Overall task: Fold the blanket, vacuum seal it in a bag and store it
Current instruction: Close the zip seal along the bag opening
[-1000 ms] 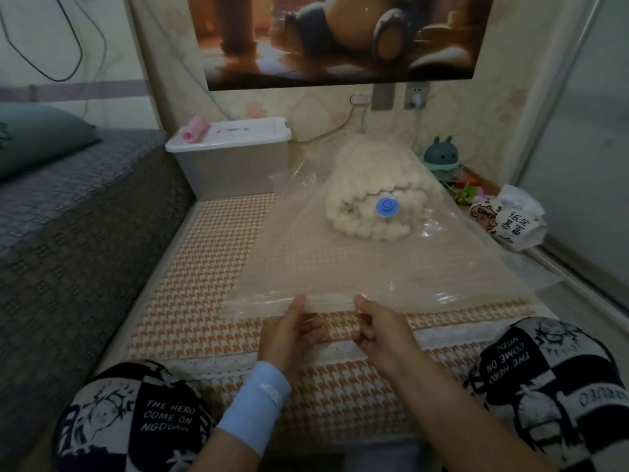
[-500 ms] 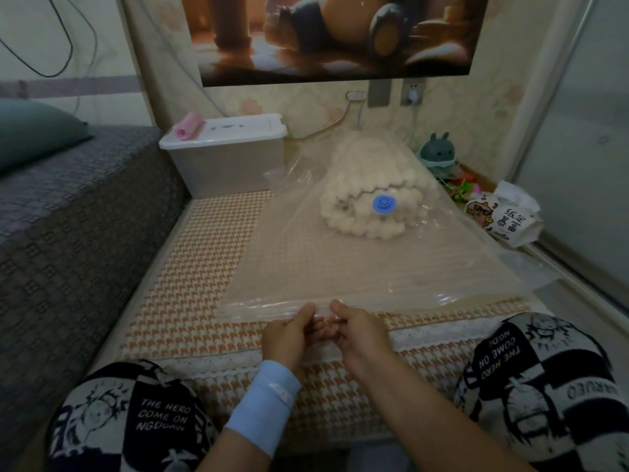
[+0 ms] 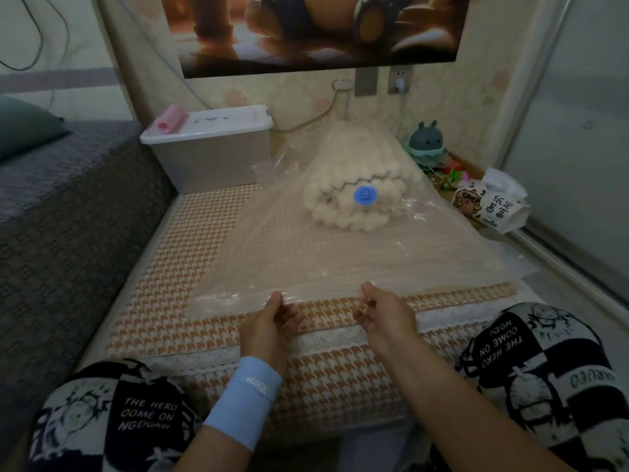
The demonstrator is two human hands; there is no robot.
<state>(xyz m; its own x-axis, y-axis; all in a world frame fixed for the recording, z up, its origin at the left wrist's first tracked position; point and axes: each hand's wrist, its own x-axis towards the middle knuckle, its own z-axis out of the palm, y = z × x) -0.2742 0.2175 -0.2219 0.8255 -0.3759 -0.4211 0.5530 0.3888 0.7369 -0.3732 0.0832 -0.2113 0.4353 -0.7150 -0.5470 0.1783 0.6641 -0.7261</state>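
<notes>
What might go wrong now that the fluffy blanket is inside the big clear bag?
1. The left hand and right hand pinch the bag only near the middle of its near edge. The ends toward the corners may be left unsealed and leak air.
2. The blanket sits bunched at the far end, right behind the blue valve. Its fluff might block the valve during suction.

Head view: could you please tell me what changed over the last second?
Both hands met mid-edge, then slid apart: the left hand leftward, the right hand rightward, both pinching the near edge of the clear plastic vacuum bag. The rolled cream blanket stayed put.
</notes>
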